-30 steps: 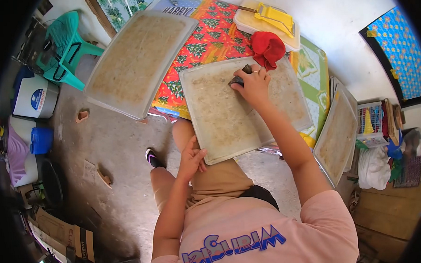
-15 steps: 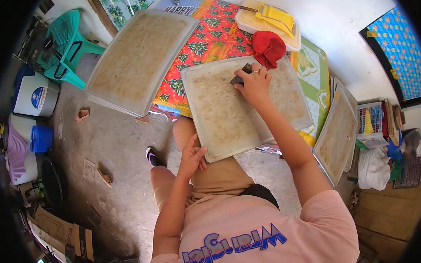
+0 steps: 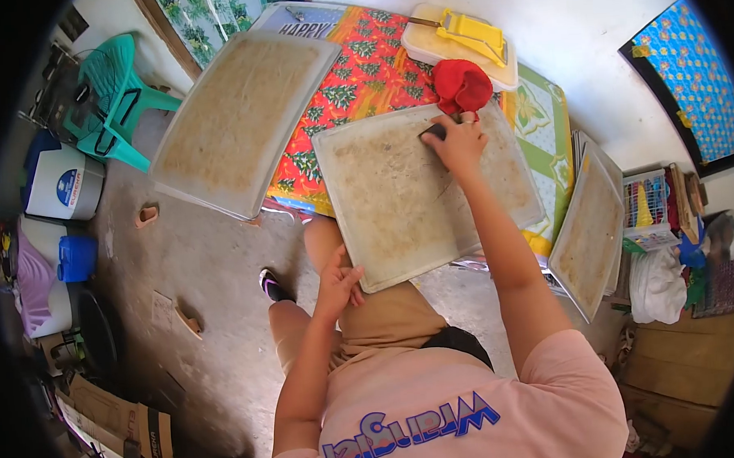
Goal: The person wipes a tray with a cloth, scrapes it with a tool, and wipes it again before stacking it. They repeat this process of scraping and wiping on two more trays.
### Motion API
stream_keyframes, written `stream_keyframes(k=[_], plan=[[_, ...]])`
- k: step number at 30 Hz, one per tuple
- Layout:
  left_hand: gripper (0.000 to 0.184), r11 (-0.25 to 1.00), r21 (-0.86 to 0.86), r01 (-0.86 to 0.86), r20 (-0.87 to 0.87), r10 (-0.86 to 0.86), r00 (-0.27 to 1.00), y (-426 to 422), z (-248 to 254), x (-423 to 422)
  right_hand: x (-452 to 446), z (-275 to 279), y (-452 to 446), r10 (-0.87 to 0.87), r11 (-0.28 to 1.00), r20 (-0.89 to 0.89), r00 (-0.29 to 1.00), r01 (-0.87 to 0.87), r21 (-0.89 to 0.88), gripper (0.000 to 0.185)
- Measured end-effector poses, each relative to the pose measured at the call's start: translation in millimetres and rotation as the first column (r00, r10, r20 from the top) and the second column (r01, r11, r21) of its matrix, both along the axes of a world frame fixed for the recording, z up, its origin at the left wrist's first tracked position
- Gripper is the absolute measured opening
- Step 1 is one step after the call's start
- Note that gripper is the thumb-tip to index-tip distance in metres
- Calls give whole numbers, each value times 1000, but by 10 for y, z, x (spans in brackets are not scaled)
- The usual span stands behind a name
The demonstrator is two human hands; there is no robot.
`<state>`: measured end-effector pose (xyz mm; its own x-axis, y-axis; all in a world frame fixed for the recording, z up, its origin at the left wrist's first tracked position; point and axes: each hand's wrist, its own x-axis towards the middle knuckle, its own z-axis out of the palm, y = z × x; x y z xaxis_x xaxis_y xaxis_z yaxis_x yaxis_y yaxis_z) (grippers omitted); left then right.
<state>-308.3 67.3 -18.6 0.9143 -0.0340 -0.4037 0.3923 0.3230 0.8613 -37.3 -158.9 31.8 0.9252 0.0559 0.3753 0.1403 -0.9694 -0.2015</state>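
A wide, flat, pale panel with brown stains (image 3: 399, 203) lies at the near edge of the table, its closest corner over my lap. My left hand (image 3: 337, 284) grips that corner at its left side, the thumb against the rim. My right hand (image 3: 462, 147) is closed around a small dark block (image 3: 433, 133) pressed on the panel's upper part; fingers hide most of the block. Just beyond the right hand sits a bunched red cloth (image 3: 462, 86).
A similar stained panel (image 3: 244, 124) rests on the table's left, over the red tree-print tablecloth (image 3: 367, 49). Behind the red cloth stands a lidded tub (image 3: 424, 46) with a yellow tool (image 3: 473, 38) on top. More panels (image 3: 590, 227) lean at right. A green chair (image 3: 120, 96) stands at left.
My right hand has moved the dark block slightly right across the panel and turned, so less of the block shows. The left hand stays at the corner. The view has shifted slightly.
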Motion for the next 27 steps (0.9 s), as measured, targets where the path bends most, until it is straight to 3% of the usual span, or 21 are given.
stream_keyframes(k=[3, 7, 11, 15, 20, 22, 26, 27], plan=[[64, 1000, -4, 5, -23, -5, 1000, 2, 36, 1, 260, -26, -85, -176, 983, 87, 981, 179, -32, 39], [64, 1000, -18, 10, -17, -10, 1000, 7, 38, 17, 154, 102, 102, 29, 994, -34, 999, -33, -108, 38], [63, 999, -32, 3, -15, -4, 1000, 6, 25, -10, 346, 38, 2, -41, 994, 45, 998, 45, -97, 38], [62, 1000, -31, 5, -8, -5, 1000, 14, 14, 1, 166, 108, 147, 79, 983, -17, 997, -80, -162, 38], [61, 999, -44, 11, -11, -12, 1000, 13, 61, 12, 283, 50, 97, 18, 991, 46, 999, -11, -130, 39], [61, 999, -52, 2, -11, -2, 1000, 10, 36, 2, 240, 77, 183, 31, 991, 38, 999, -25, -132, 38], [60, 999, -43, 7, -12, -8, 1000, -1, 31, 14, 88, 69, 408, 236, 960, 31, 971, -228, -162, 37], [60, 999, -45, 9, -12, -9, 1000, 1, 51, 15, 140, 54, 414, 172, 978, 40, 984, -166, -129, 35]])
